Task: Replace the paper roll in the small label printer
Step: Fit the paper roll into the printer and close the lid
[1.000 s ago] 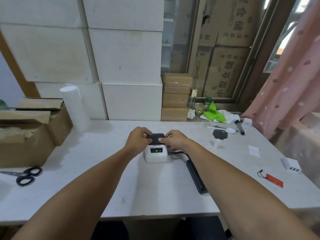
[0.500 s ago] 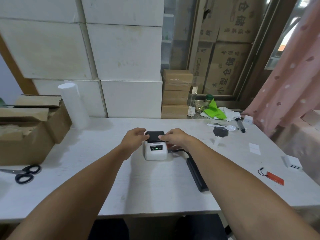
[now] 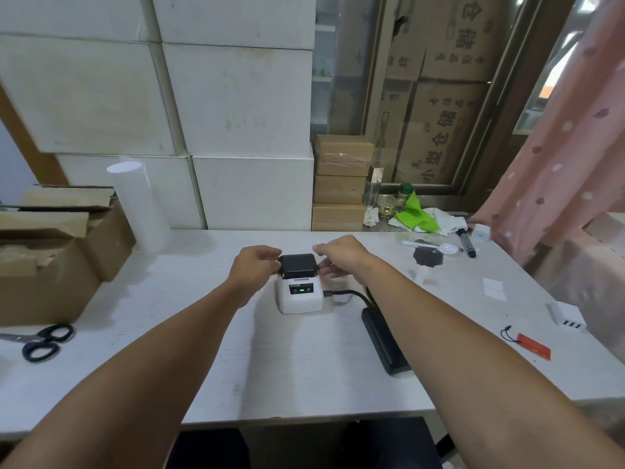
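At the centre of the frame the small white label printer [image 3: 299, 296] stands on the table [image 3: 304, 363], its black lid [image 3: 299, 266] apparently raised a little, the left hand [image 3: 254, 267] gripping the lid's left edge and the right hand [image 3: 341, 256] pinching its right edge.

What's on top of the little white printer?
A black lid sits on top of the white printer. The left hand and right hand are at its two sides. The lid covers the inside, so no paper roll can be seen.
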`<state>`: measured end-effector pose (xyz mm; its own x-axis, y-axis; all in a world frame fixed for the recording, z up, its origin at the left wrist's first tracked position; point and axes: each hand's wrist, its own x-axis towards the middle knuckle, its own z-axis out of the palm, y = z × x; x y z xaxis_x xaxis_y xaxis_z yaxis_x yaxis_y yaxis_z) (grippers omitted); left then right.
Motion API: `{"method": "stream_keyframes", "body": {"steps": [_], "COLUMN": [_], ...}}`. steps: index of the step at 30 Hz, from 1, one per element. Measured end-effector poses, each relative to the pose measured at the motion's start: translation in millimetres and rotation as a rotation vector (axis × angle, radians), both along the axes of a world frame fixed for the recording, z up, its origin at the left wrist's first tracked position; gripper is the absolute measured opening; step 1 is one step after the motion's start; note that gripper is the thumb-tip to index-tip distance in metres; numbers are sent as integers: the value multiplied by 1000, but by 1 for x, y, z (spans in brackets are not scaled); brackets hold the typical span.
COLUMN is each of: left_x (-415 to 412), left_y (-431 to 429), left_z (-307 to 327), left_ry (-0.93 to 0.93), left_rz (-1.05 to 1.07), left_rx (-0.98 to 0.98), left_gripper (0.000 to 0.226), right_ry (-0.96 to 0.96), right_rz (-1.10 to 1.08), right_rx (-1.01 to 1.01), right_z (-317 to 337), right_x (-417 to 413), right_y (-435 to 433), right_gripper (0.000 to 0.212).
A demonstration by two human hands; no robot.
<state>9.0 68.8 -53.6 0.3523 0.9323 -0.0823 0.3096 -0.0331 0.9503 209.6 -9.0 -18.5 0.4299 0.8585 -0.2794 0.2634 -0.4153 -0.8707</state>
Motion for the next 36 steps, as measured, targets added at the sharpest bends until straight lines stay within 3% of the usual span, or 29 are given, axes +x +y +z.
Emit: {"method": "stream_keyframes", "body": {"steps": [7,11,16,20,23,29,36], "left_x": [-1,-2,4,7,10,19,19], "left_y": [0,-3,-3,4,7,13,17], "left_z": [5,3,7,11,11,11,7], "left_ry": [-18,38,137,150,118,105,70], "left_rz": [5,-24,55,67,71,155,154], "left_rx": [-7,90,302,361,303,268,246], "left_gripper": [47,51,32,21,18,16,17], "right_ry": [227,366,507,535,372,-211,-390], "right_rz": [-79,-120,-149,-158,-106,127,214], "right_rx": [60,98,142,174,152,119,126], "right_z": [5,1,5,4,-1,-17,-22], "right_x": [2,3,5,5,5,-2,-8], "right_y": [-7,-8,-6,-6,-10,-9,-2], "right_gripper": [34,32,22,11,9,19,45]}}
